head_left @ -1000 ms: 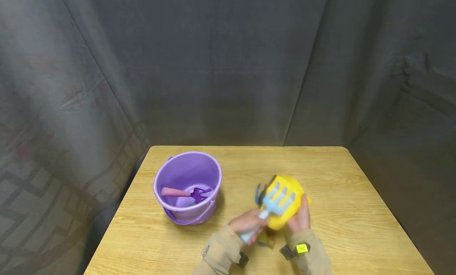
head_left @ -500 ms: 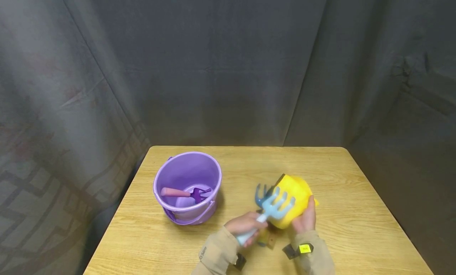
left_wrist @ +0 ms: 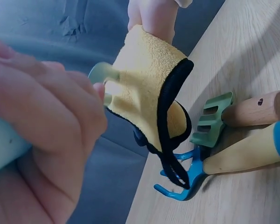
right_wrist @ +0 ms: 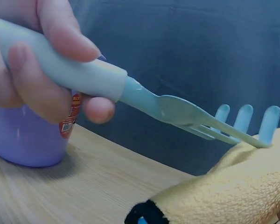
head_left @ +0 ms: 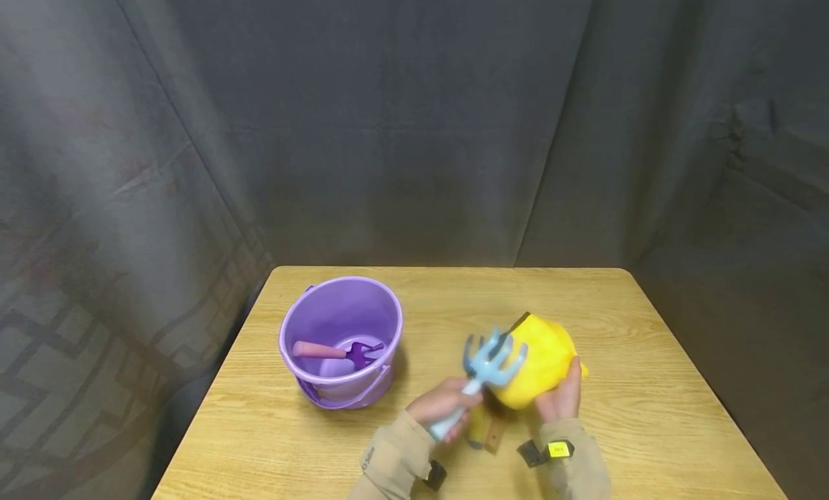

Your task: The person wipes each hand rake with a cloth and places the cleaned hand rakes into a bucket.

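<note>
My left hand [head_left: 442, 404] grips the pale handle of a light blue hand rake [head_left: 484, 367], its curved tines pointing away and up. In the right wrist view, the tines overlap a yellow terry cloth [right_wrist: 233, 186]. My right hand [head_left: 562, 398] holds this cloth from its right side; black trim and a loop show in the left wrist view. Beneath the cloth, on the table, lie a blue three-pronged cultivator [left_wrist: 192, 175] with a yellow handle and a green hand fork [left_wrist: 213, 119] with a wooden handle. Seen from the head, the cloth and rake partly hide both.
A purple bucket [head_left: 294, 320] stands on the left of the wooden table [head_left: 648, 385]. Inside it leans a purple hand fork [head_left: 360, 355] with a pink handle. Grey curtains [head_left: 414, 126] hang behind the table and to both sides.
The cloth and my right hand have shifted to the right. My left hand has drawn the rake slightly left, so its tines cover less of the cloth.
</note>
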`<action>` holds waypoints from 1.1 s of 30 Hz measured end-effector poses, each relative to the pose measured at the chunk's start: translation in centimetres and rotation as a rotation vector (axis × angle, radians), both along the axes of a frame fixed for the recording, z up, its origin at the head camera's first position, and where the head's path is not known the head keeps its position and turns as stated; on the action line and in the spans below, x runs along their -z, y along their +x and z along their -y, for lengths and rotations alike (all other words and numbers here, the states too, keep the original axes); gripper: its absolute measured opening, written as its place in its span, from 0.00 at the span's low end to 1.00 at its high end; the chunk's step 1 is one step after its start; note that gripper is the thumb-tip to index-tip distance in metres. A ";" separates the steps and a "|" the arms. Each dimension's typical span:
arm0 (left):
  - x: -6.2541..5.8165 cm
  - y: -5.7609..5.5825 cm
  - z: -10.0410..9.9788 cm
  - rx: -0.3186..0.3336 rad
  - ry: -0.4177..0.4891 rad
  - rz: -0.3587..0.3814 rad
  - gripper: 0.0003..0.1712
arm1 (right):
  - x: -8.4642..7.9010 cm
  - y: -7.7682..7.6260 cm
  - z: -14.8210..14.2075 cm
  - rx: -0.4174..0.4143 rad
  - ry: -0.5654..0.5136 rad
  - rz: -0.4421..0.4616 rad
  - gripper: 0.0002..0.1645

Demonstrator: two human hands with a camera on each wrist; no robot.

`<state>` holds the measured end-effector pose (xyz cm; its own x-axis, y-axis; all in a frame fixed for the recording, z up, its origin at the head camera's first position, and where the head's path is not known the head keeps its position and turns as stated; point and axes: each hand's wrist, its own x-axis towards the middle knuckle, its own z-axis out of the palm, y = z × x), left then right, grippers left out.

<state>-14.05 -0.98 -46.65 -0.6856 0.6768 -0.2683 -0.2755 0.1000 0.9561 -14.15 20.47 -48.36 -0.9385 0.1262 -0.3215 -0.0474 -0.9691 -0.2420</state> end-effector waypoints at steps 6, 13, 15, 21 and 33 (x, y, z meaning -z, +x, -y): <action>-0.2 -0.1 0.0 -0.017 0.006 -0.029 0.11 | 0.7 0.4 0.1 -0.029 -0.062 -0.007 0.32; -0.8 -0.2 -0.3 0.018 0.057 -0.077 0.16 | 1.5 0.8 1.0 -0.048 -0.129 -0.022 0.31; -0.9 -0.1 -0.4 0.016 0.063 -0.077 0.15 | 1.5 0.8 1.3 -0.050 -0.152 -0.028 0.31; -1.3 0.1 -1.0 -0.001 0.033 -0.076 0.09 | 2.0 0.9 2.0 -0.095 -0.195 -0.115 0.24; -1.1 0.7 -1.9 -0.023 -0.033 -0.095 0.08 | 2.0 1.3 3.7 -0.226 -0.189 -0.214 0.22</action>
<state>-13.36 0.97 -45.51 -0.7239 0.6527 -0.2234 -0.1865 0.1266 0.9743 -12.80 16.80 -50.36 -0.9843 -0.1354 -0.1129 0.1433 -0.9875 -0.0654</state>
